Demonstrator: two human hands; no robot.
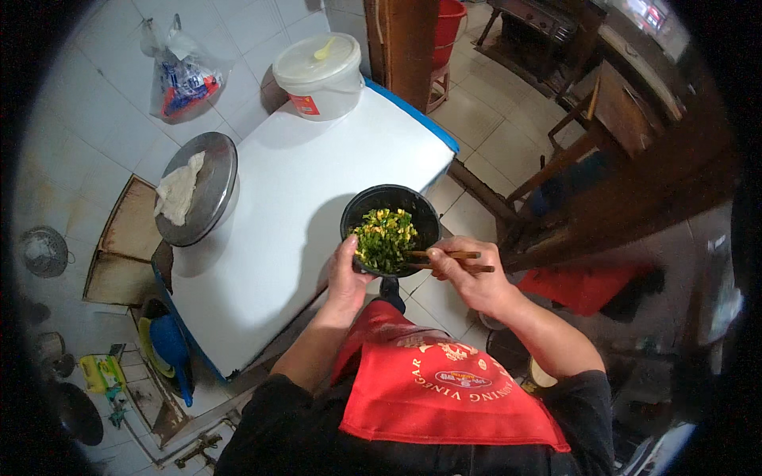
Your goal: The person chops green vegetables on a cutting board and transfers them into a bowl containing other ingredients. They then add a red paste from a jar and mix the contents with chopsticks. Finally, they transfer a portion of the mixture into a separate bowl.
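Note:
My left hand (346, 275) grips the near left rim of a black bowl (424, 219), its thumb over the edge. Chopped green leaves mixed with yellow bits, which look like egg, (387, 238) lie in the bowl. A pair of wooden chopsticks (470, 262) is held in my right hand (467, 271), their tips down among the greens at the bowl's right side. The bowl is held up in front of me, over the right edge of a white-topped table (268, 238).
At the table's far end stands a lidded white plastic tub (321, 77) with a yellow spoon on its lid. A round metal lid (217, 196) bearing a white cloth (180, 189) sits at the left. A wooden post (402, 53) rises beyond; a wooden chair (625, 107) stands right.

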